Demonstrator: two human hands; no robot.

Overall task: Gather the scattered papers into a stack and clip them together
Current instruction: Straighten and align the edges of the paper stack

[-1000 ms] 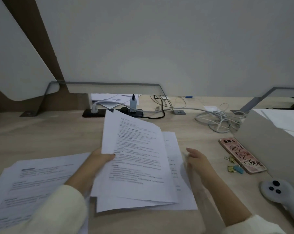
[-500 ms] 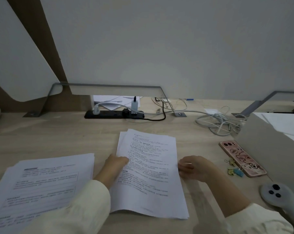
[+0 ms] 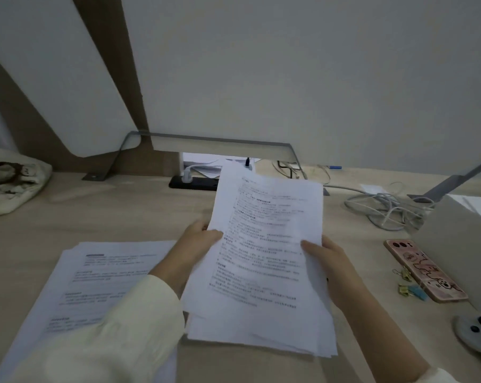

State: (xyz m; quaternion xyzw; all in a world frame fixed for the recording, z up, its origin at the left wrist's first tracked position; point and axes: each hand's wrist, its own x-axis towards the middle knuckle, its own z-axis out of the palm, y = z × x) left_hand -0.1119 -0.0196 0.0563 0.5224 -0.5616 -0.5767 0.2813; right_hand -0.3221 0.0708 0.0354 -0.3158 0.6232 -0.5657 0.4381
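A stack of printed white papers (image 3: 264, 261) is raised off the desk and tilted up toward me. My left hand (image 3: 197, 244) grips its left edge, thumb on the front. On the right edge my right hand (image 3: 327, 261) holds it the same way. Its lower sheets fan out unevenly near the desk. A second pile of printed papers (image 3: 95, 280) lies flat at the left, partly under my left sleeve. Small binder clips (image 3: 410, 288), yellow and blue, lie on the desk at the right beside a phone.
A pink phone (image 3: 424, 269) lies right of the papers, next to a grey box (image 3: 460, 244) and a grey controller (image 3: 479, 333). White cables (image 3: 385, 208) and a black power strip (image 3: 192, 183) sit at the back. A cloth bag (image 3: 10, 181) rests far left.
The stack lay flat on the desk half a second ago; both hands have now gripped its sides and lifted it up, tilted toward me. The camera has swung left.
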